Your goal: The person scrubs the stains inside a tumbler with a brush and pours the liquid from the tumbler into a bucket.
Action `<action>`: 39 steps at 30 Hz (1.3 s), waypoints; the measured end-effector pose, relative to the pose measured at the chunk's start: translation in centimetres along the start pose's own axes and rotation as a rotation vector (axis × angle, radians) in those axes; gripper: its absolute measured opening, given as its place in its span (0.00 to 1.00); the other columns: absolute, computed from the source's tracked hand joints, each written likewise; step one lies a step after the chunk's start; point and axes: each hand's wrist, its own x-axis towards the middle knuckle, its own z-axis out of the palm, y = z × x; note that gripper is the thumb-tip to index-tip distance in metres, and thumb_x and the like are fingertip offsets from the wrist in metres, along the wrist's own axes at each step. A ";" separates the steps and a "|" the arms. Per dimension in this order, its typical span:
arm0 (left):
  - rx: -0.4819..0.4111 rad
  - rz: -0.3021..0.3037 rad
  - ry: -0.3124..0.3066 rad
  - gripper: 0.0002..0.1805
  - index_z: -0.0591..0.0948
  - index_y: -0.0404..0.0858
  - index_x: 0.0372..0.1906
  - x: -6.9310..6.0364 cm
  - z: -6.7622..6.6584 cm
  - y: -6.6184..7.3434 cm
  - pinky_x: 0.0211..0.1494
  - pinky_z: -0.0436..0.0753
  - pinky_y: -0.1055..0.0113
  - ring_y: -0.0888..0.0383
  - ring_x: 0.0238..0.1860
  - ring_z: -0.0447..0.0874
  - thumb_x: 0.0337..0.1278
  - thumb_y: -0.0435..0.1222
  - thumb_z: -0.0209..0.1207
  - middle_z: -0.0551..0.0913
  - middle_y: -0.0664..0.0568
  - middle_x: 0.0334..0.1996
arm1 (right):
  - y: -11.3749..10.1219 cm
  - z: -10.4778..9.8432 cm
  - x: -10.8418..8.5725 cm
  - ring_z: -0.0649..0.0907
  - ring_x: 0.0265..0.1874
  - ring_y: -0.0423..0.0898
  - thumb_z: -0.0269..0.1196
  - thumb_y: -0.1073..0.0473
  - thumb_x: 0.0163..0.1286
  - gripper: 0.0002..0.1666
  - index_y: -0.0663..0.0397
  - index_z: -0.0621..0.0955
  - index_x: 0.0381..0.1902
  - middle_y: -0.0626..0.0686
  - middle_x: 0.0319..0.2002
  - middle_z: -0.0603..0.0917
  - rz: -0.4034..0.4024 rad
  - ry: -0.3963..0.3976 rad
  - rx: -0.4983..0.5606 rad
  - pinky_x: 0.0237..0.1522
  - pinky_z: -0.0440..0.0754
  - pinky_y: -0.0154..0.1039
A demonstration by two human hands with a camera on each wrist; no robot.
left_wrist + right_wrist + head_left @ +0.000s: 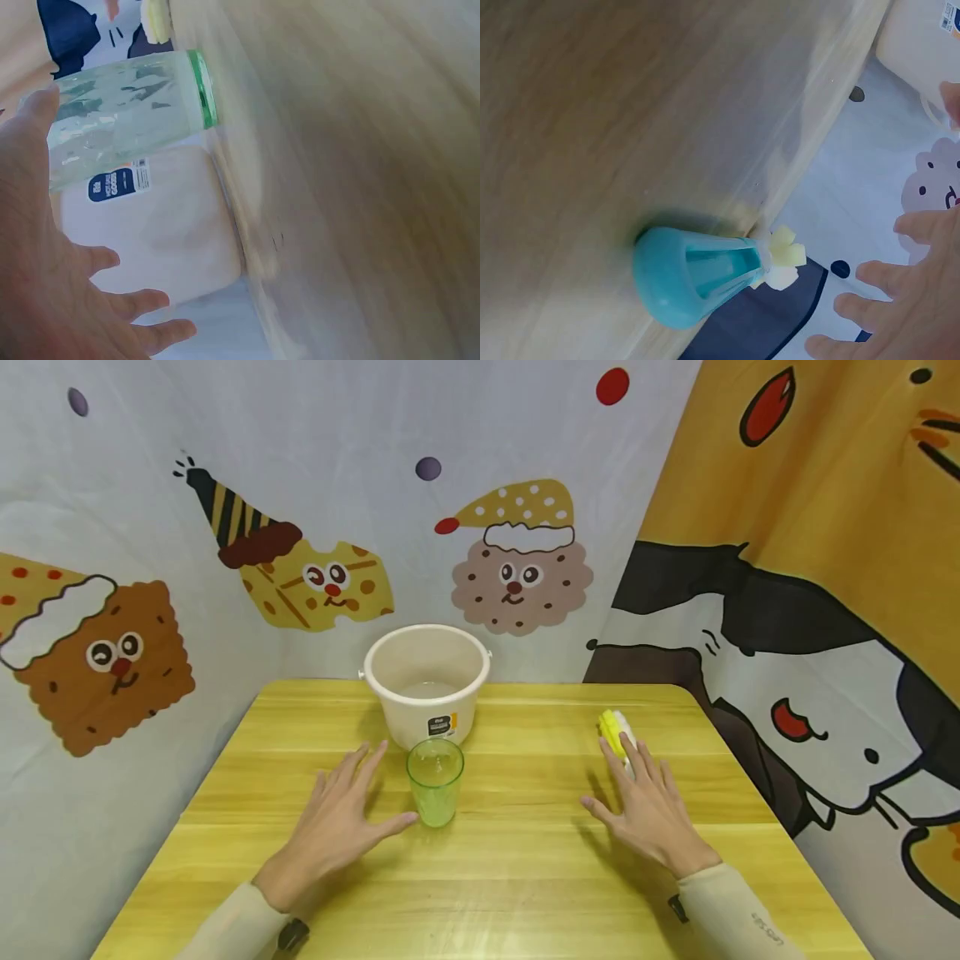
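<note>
My left hand (333,822) hovers over the table left of a clear green cup (435,793), fingers spread. Its thumb reaches toward the cup's lower side; whether it touches, I cannot tell. The cup stands upright in front of a white bucket (401,714). My right hand (652,814), also spread, is in front of a brush with a yellow and white head (613,731) and holds nothing. In the right wrist view the brush's teal handle (667,277) shows, wide at the bottom and hollow in the middle, standing on the table. From the head view the hand hides that part.
Everything stands on a wood-grain table (525,893). The bucket is near its back edge, with a dark label (441,725) facing me. A cloth printed with cartoon figures (517,568) hangs behind and at both sides.
</note>
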 end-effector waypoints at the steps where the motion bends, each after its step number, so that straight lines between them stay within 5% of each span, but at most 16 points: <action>1: -0.010 0.001 0.005 0.67 0.51 0.55 0.99 0.1 0.0 0.1 0.88 0.56 0.11 0.23 0.91 0.61 0.67 0.81 0.65 0.57 0.33 0.95 | 0.0 -0.1 0.1 0.54 0.94 0.76 0.63 0.22 0.84 0.62 0.39 0.51 0.99 0.67 0.96 0.52 -0.001 0.000 -0.004 0.91 0.51 0.85; 15: -0.122 0.027 0.047 0.70 0.59 0.49 0.96 0.9 0.6 1.5 0.80 0.78 0.17 0.27 0.86 0.73 0.60 0.80 0.72 0.67 0.36 0.92 | 0.6 -0.4 0.4 0.63 0.89 0.80 0.63 0.25 0.86 0.59 0.40 0.53 0.99 0.68 0.95 0.56 0.009 -0.001 -0.040 0.82 0.68 0.88; 33: -0.325 0.044 0.046 0.71 0.62 0.45 0.95 2.1 1.4 3.0 0.82 0.78 0.22 0.30 0.86 0.74 0.54 0.69 0.85 0.71 0.36 0.89 | 2.1 -1.2 1.6 0.71 0.81 0.83 0.70 0.30 0.84 0.60 0.47 0.57 0.97 0.72 0.93 0.59 0.049 -0.052 -0.017 0.64 0.82 0.90; 39: -0.379 0.044 0.043 0.71 0.63 0.45 0.94 2.4 1.8 3.3 0.84 0.77 0.22 0.31 0.87 0.74 0.52 0.63 0.88 0.71 0.37 0.89 | 2.5 -1.2 1.5 0.75 0.77 0.84 0.72 0.32 0.82 0.60 0.51 0.60 0.96 0.75 0.87 0.66 0.045 -0.053 -0.014 0.58 0.87 0.86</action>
